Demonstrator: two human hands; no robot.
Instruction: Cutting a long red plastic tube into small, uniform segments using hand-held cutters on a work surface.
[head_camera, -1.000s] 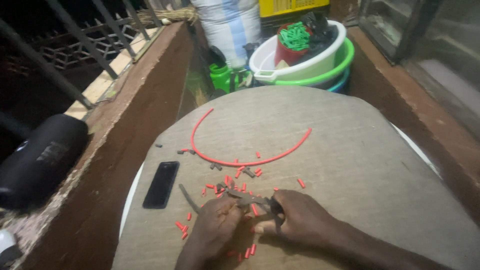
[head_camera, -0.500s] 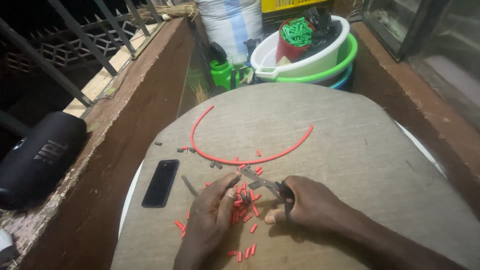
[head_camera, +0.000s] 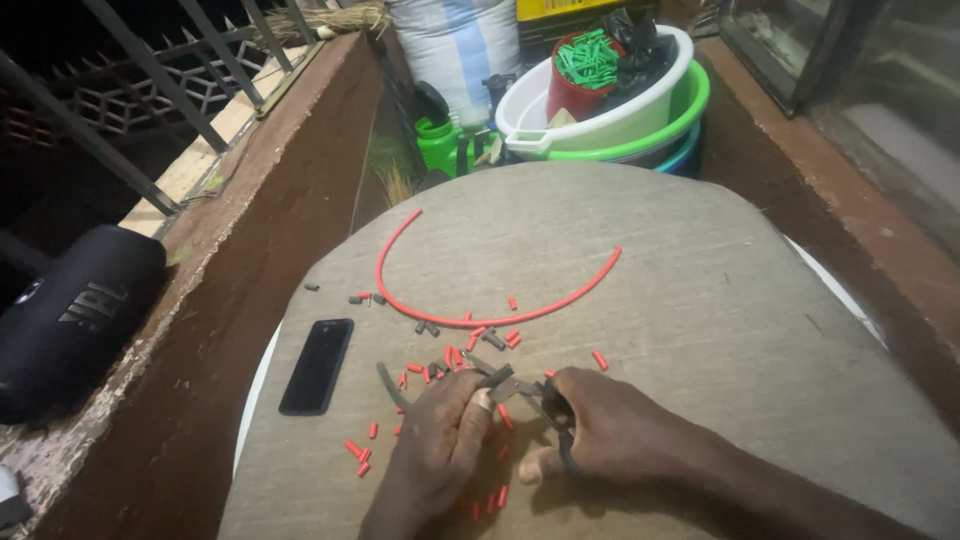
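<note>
Both hands low at near edge of round grey-brown cloth-covered table top (head_camera: 700, 300). Right hand (head_camera: 610, 435) closed round dark handles of small metal cutting pliers (head_camera: 515, 385), thumb underneath; tool nose points left/far. Left hand (head_camera: 445, 440) fingers pinched together at pliers' tip; what it pinches too small to tell. Short red tube offcuts (head_camera: 440, 372) scattered round both hands, more near left, some between wrists; a few grey bits (head_camera: 427, 328) among them. Long red flexible tube (head_camera: 470, 318) lies in open arc, farther out, centre. Black flat phone (head_camera: 317, 366) face up, left of hands, apart. Far edge: stacked white, green plastic basins (head_camera: 610, 125), red cup of green pieces (head_camera: 585, 70) inside. Black cylindrical speaker (head_camera: 75, 315) on ledge, far left.
</note>
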